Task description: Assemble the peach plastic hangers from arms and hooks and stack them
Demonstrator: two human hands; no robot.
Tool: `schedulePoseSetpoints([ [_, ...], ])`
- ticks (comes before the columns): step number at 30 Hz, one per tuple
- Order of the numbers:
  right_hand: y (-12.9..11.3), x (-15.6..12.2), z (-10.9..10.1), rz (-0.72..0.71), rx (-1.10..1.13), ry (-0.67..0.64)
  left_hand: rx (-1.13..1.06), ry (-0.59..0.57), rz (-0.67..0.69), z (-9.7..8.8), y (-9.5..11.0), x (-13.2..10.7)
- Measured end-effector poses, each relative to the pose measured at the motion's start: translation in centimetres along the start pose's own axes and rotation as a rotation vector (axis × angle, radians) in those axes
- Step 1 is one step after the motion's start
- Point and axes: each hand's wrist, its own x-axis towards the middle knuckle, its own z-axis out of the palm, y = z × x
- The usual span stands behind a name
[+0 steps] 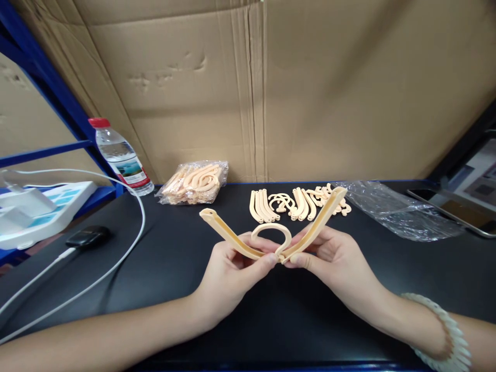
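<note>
Above the black table, my left hand (240,274) pinches the inner end of a cream plastic hanger arm (228,235) and the foot of a curved hanger hook (289,235). My right hand (337,258) grips a second hanger arm (320,222), thumb in front and fingers behind. The two arms meet at their inner ends and rise outward in a V, with the hook standing between them. My fingertips partly hide the joint, so I cannot tell how firmly the parts are joined. Loose hanger arms (259,206) and loose hooks (282,200) lie beyond my hands.
A clear bag of hanger parts (196,181) sits at the back, beside a water bottle (126,163). Crumpled clear plastic (403,209) and a phone (461,209) lie right. A white cable (141,222), a black device (88,236) and a power strip (73,206) are left.
</note>
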Motion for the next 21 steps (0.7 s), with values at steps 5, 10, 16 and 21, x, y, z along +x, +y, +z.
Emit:
schedulePoseSetpoints([
  [5,0.2,-0.2,0.0,0.003,-0.041,0.007,0.029,0.046,-0.019,0.0,0.1,0.2],
  [10,0.4,-0.2,0.0,0.048,-0.006,-0.005,0.026,0.055,-0.044,0.0,0.1,0.3],
  [16,0.5,0.5,-0.4,0.178,0.019,-0.058,0.026,0.067,-0.14,0.0,-0.1,0.7],
  [21,-0.3,1.8,-3.0,0.201,0.049,-0.04,-0.042,0.121,-0.174,-0.5,-0.1,1.0],
])
